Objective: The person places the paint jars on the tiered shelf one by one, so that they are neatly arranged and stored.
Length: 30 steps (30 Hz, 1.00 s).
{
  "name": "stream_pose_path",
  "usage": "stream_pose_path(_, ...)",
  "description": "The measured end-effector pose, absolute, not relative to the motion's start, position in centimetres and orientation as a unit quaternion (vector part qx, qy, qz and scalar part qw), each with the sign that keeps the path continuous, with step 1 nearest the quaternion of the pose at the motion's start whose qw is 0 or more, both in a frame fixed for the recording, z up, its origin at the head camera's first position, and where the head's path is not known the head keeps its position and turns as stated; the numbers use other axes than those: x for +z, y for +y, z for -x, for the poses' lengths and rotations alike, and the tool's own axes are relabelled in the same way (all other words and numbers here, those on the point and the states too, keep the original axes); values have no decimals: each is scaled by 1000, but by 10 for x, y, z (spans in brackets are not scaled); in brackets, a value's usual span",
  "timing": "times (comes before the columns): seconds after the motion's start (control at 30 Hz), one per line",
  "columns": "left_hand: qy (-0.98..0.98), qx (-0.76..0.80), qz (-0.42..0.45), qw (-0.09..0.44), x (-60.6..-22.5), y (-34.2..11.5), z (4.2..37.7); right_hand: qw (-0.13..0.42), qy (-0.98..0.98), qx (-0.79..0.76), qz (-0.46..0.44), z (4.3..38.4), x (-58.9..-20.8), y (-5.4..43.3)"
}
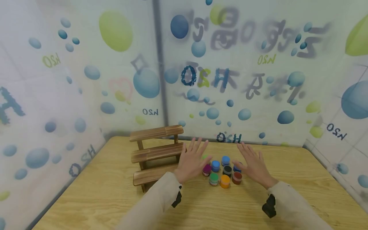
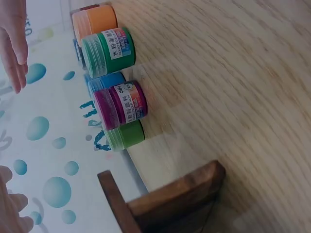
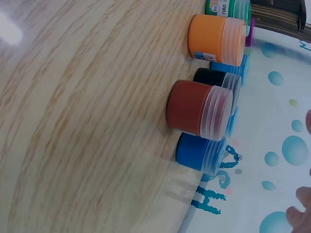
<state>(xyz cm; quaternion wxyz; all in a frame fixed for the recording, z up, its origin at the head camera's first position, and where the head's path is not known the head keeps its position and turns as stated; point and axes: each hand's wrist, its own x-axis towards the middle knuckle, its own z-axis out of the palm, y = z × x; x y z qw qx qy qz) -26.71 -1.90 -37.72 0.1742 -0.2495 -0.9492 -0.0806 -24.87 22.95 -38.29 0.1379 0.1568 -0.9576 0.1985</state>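
- Hovering over the table [image 1: 115, 198], the left hand [image 1: 191, 163] and the right hand [image 1: 255, 166] have fingers straight and spread, neither holding anything.
- Between the hands stand small paint jars [image 1: 227, 171] in a tight cluster; in the head view the left hand partly covers a light green one, the right thumb a dark blue one.
- Just beside the left hand, on its outer side, a three-step shelf [image 1: 158, 153] crowds that side.
- Beyond both hands hangs a sheet [image 1: 120, 86] printed with bubbles and letters.
- The jars are squat cylinders with clear, ribbed lids [image 3: 216, 114]; some carry printed labels [image 2: 115, 43].
- The shelf is streaky brown wood; the table has pale, wavy grain.
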Motion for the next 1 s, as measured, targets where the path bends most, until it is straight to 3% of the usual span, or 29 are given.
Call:
stream_pose_path(0.3, -943, -115, 271, 156, -364, -48, 253, 176, -937, 239, -183, 248, -388, 238)
stream_pose_path(0.7, -927, -183, 288, 158, -362, -105, 231, 128, -934, 300, -145, 251, -400, 252)
stream_pose_path(1.0, -908, -203, 289, 227, -361, -142, 222, 92, -922, 351, -133, 253, -406, 254)
